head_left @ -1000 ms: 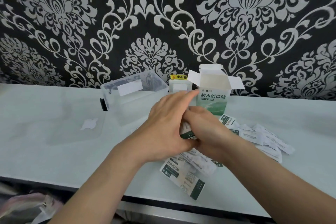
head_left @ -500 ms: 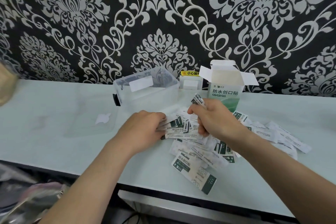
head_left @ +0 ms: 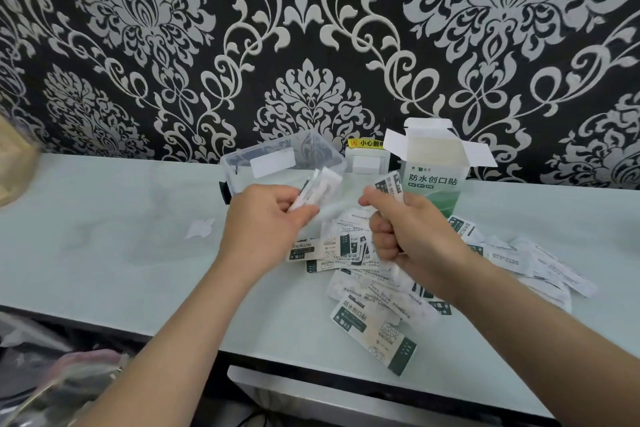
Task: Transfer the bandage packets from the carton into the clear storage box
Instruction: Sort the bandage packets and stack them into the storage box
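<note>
The left hand (head_left: 263, 222) and right hand (head_left: 412, 236) are each gripping some packets (head_left: 323, 182), while the pile (head_left: 367, 319) is lying beside the seemingly empty box (head_left: 239, 163).

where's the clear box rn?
Head view: the clear box stands at the back of the table, left of centre, left of the open carton and just behind the left hand.

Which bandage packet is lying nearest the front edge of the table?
The packet with the dark green corner, lowest in view; the other packets lie piled farther back.
</note>
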A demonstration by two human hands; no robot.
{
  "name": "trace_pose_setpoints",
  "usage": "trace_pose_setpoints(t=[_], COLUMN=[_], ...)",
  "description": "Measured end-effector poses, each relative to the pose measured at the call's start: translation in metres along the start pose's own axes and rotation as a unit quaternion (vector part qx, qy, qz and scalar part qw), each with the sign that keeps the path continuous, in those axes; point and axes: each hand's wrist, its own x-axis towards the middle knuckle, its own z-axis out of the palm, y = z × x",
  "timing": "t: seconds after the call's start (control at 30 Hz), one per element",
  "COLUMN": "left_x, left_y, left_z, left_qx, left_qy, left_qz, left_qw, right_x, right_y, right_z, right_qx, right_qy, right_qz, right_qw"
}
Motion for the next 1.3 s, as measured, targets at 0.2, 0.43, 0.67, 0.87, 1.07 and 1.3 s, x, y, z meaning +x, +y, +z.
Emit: trace_pose_setpoints(t=[0.2,0.43,0.67,0.87,1.07,1.3], left_x=[-0.013,-0.009,-0.025,-0.018,-0.011,-0.006], left_y=[0.028,0.026,0.050,0.044,0.034,0.030], left_z=[0.023,0.029,0.046,0.049,0.060,0.056], left_qx=[-0.241,-0.217,0.113,-0.019,-0.044,-0.113], left_qy=[-0.102,-0.104,0.012,-0.035,0.017,-0.057], left_qz=[-0.076,-0.050,0.137,0.084,0.053,0.043], left_qw=[0.962,0.969,0.984,0.996,0.997,0.991], right_x=[-0.007,-0.001,-0.008,-0.007,-0.004,-0.004], right_y=[0.004,0.004,-0.002,-0.006,-0.001,-0.002], right_z=[0.014,0.005,0.013,0.004,0.007,0.003], right_qx=[0.026,0.018,0.038,0.150,0.243,0.232], right_qy=[-0.003,0.047,0.020,0.065,0.018,0.004], right_qz=[-0.088,-0.058,-0.005,0.054,0.103,0.106], right_qw=[0.996,0.997,0.999,0.985,0.964,0.967])
